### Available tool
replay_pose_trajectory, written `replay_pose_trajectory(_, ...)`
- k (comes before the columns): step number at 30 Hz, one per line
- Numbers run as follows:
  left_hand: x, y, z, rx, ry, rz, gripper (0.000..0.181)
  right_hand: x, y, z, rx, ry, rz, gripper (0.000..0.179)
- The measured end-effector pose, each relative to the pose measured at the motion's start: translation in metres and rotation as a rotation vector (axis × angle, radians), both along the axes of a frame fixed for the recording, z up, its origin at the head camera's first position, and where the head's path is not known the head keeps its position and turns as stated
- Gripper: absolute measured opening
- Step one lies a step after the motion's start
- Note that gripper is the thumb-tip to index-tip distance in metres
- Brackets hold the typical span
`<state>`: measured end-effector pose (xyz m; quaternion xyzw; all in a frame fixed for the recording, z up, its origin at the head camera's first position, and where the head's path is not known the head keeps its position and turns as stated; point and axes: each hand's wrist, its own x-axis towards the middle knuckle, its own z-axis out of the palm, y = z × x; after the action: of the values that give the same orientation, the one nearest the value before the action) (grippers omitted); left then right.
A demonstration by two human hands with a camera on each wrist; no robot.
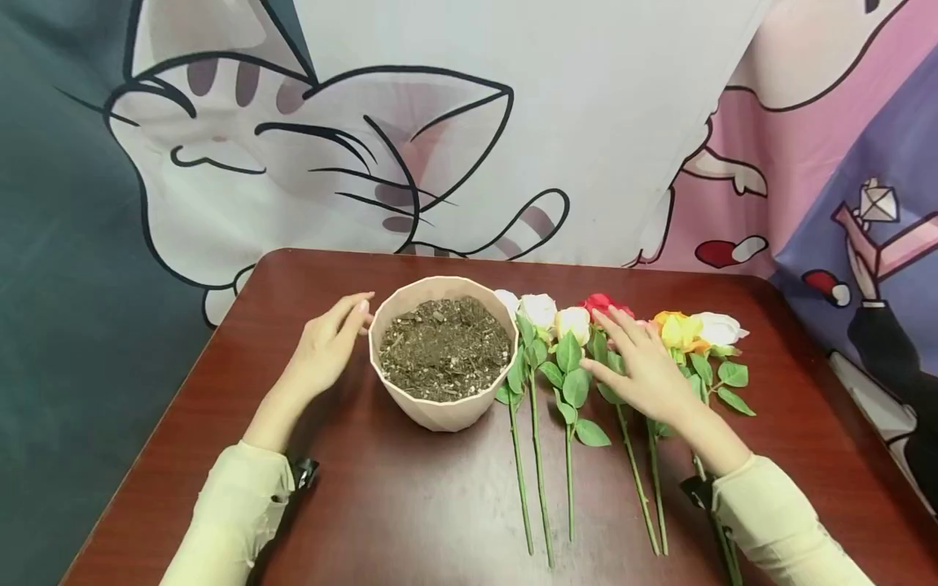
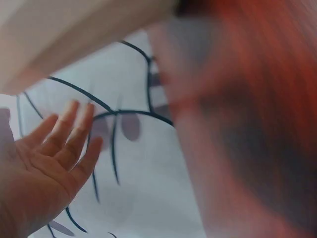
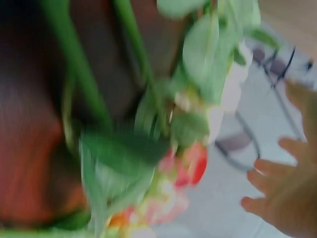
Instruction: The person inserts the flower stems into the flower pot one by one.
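No text, label, brand, number or sign can be read.

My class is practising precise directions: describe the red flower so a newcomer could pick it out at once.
On the table, find the beige pot, then the row of flowers to its right. Near the row's middle, by the right hand, is the red flower; its strong red head stands out among white, cream and yellow.

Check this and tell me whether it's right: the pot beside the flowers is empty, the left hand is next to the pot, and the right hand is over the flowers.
Not quite: the pot holds dark soil, as the head view shows. The left hand is next to it, and the right hand is over the flowers.
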<state>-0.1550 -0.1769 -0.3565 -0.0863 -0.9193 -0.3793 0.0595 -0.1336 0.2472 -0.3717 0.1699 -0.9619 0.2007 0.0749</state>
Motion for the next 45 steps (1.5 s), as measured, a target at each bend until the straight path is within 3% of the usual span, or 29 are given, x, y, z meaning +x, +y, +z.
replay_pose_trajectory(4,0.0,0.009,0.014,0.148,0.054,-0.009,0.039,0.016,-0.027,0.001,-0.073,0.166,0.068,0.055)
replay_pose_trajectory(7,0.0,0.013,0.021,0.2,0.065,-0.026,0.035,0.025,-0.045,-0.002,-0.034,0.222,0.131,0.048)
replay_pose_trajectory(10,0.0,0.015,0.023,0.278,0.017,-0.037,0.033,0.028,-0.056,-0.007,0.011,0.252,0.173,0.046)
replay_pose_trajectory(13,0.001,0.016,0.023,0.379,-0.084,-0.038,0.031,0.03,-0.063,-0.012,0.005,0.257,0.195,0.048)
replay_pose_trajectory(18,0.001,0.016,0.027,0.543,-0.265,-0.062,0.034,0.034,-0.079,-0.018,-0.039,0.207,0.197,0.044)
replay_pose_trajectory(22,0.001,0.016,0.029,0.628,-0.349,-0.074,0.038,0.038,-0.091,-0.021,-0.031,0.133,0.19,0.034)
replay_pose_trajectory(27,0.0,0.016,0.029,0.677,-0.399,-0.094,0.039,0.041,-0.105,-0.027,0.073,-0.033,0.119,0.031)
replay_pose_trajectory(31,-0.003,0.011,0.029,0.685,-0.462,-0.113,0.035,0.043,-0.117,-0.032,0.178,-0.147,0.023,0.039)
replay_pose_trajectory(35,-0.005,0.007,0.029,0.688,-0.489,-0.119,0.03,0.041,-0.125,-0.037,0.223,-0.157,-0.041,0.043)
replay_pose_trajectory(41,-0.003,0.01,0.029,0.692,-0.499,-0.111,0.031,0.036,-0.128,-0.04,0.178,-0.236,-0.13,0.042)
replay_pose_trajectory(45,-0.002,0.012,0.03,0.696,-0.495,-0.12,0.034,0.035,-0.128,-0.039,0.178,-0.269,-0.144,0.04)
